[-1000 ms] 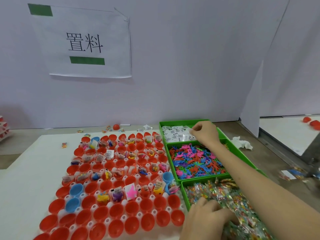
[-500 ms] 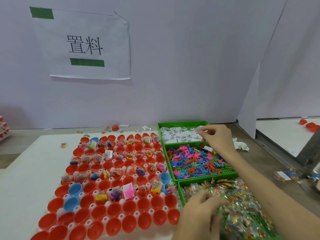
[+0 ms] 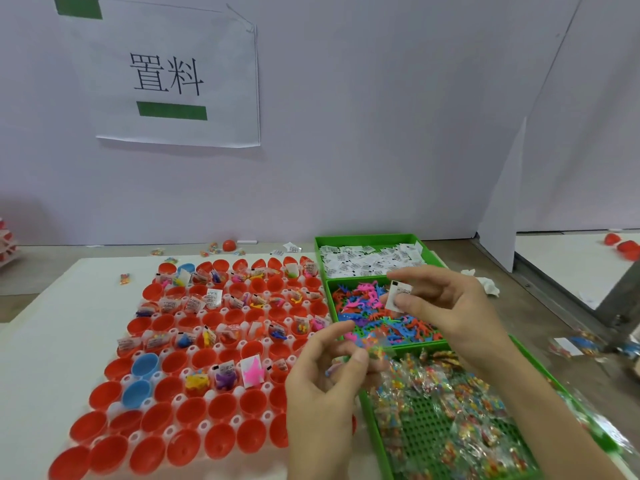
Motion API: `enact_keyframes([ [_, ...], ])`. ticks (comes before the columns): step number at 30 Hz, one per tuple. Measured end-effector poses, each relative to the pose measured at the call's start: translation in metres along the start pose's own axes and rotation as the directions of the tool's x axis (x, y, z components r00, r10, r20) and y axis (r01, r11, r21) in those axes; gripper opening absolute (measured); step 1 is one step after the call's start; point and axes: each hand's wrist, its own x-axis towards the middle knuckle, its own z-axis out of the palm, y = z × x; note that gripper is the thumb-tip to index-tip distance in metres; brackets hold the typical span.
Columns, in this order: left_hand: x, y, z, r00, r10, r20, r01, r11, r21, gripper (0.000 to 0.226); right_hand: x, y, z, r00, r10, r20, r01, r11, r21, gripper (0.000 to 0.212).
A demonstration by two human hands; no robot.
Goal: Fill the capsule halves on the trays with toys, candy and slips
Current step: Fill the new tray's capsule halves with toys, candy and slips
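My right grip (image 3: 446, 306) pinches a small white slip (image 3: 398, 295) with black print above the green toy tray (image 3: 332, 306). My left grip (image 3: 329, 382) pinches a clear candy packet (image 3: 375, 348) of coloured bits beside the red capsule halves (image 3: 221, 441).

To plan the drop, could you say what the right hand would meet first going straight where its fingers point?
Probably the red capsule halves leftward; the right hand, pinching a slip, seems above the toy bin.
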Motion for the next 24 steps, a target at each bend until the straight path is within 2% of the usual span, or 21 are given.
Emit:
enact_keyframes([
  [2, 0.002, -0.001, -0.002, 0.999, -0.029, -0.021, 0.029, 0.999, -0.04, 0.032, -0.003, -0.004, 0.004, 0.999, -0.009, 0.043, 0.008, 1.0, 0.013, 0.03],
  [8, 0.002, -0.002, -0.004, 0.992, -0.126, -0.031, 0.124, 0.99, -0.072, 0.027, -0.007, -0.011, 0.021, 0.992, -0.062, 0.113, 0.062, 0.998, 0.007, 0.005],
  [15, 0.002, 0.001, -0.002, 0.993, -0.101, -0.069, 0.096, 0.993, -0.066, 0.037, -0.01, -0.012, 0.026, 0.98, 0.007, 0.199, -0.005, 1.0, -0.014, 0.01],
  [19, 0.003, 0.001, -0.004, 0.986, -0.113, -0.124, 0.099, 0.989, -0.111, 0.033, -0.011, -0.016, 0.024, 0.966, 0.022, 0.258, -0.02, 1.0, -0.01, 0.016],
  [21, 0.002, 0.0, -0.004, 0.985, -0.117, -0.128, 0.104, 0.989, -0.106, 0.028, -0.011, -0.016, 0.024, 0.959, 0.036, 0.282, -0.014, 0.997, -0.08, 0.019],
  [24, 0.001, -0.001, -0.002, 0.99, -0.098, -0.102, 0.092, 0.994, -0.062, 0.023, -0.009, -0.009, 0.027, 0.973, 0.054, 0.225, 0.006, 0.966, -0.259, 0.022],
])
